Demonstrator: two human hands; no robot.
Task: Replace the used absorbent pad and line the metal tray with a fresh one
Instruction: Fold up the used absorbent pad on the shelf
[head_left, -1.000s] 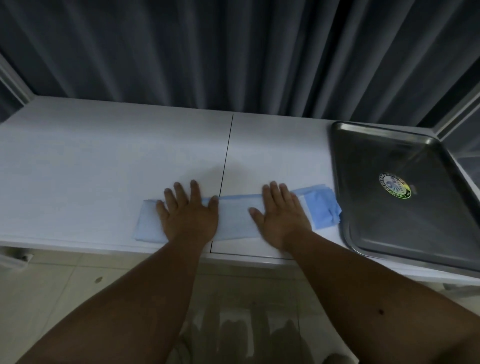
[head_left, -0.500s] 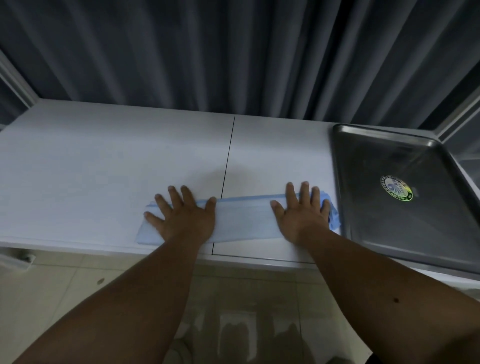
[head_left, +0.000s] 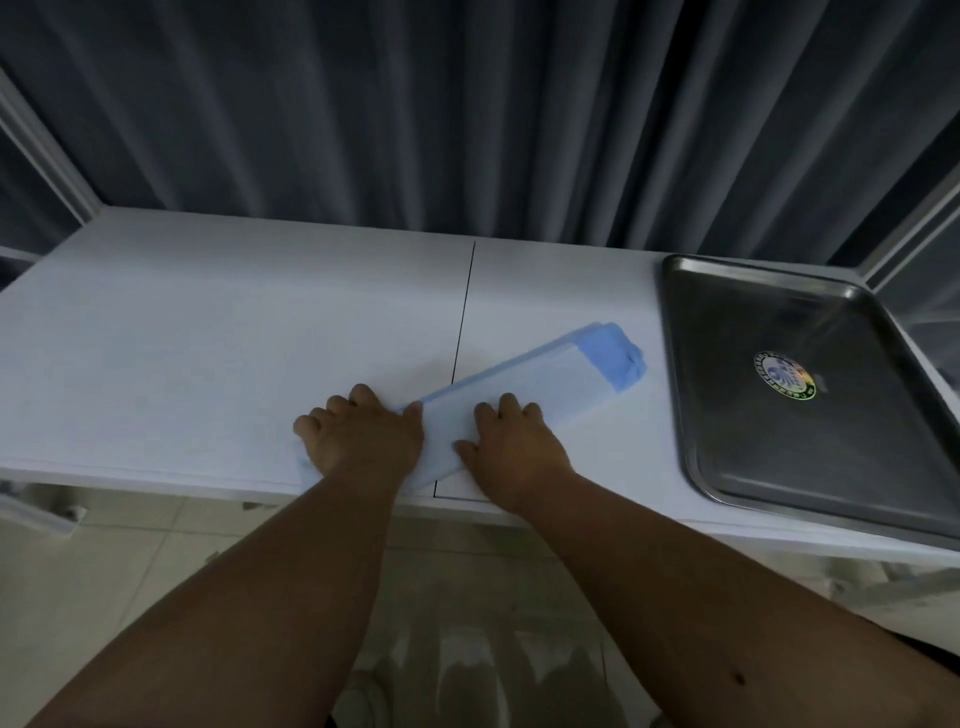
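Observation:
The absorbent pad (head_left: 545, 382), folded into a long pale-blue strip with a darker blue end, lies slantwise on the white table (head_left: 208, 338). Its far end points toward the metal tray (head_left: 779, 462); its near end sits at the table's front edge. My left hand (head_left: 361, 436) covers that near end, fingers curled over the pad's edge. Just right of it, my right hand (head_left: 514, 444) grips the strip's middle with bent fingers. The tray stands bare at the right, with only a round sticker (head_left: 784, 375) on its floor.
A dark pleated curtain (head_left: 467, 104) hangs right behind the table. A thin seam (head_left: 465, 317) runs front to back across the tabletop. A tiled floor (head_left: 104, 571) shows below the front edge. White frame posts stand at both back corners.
The strip has swung from lying along the front edge to a diagonal, its right end now farther back. My right hand slid left off that end to the middle, and both hands' fingers have curled.

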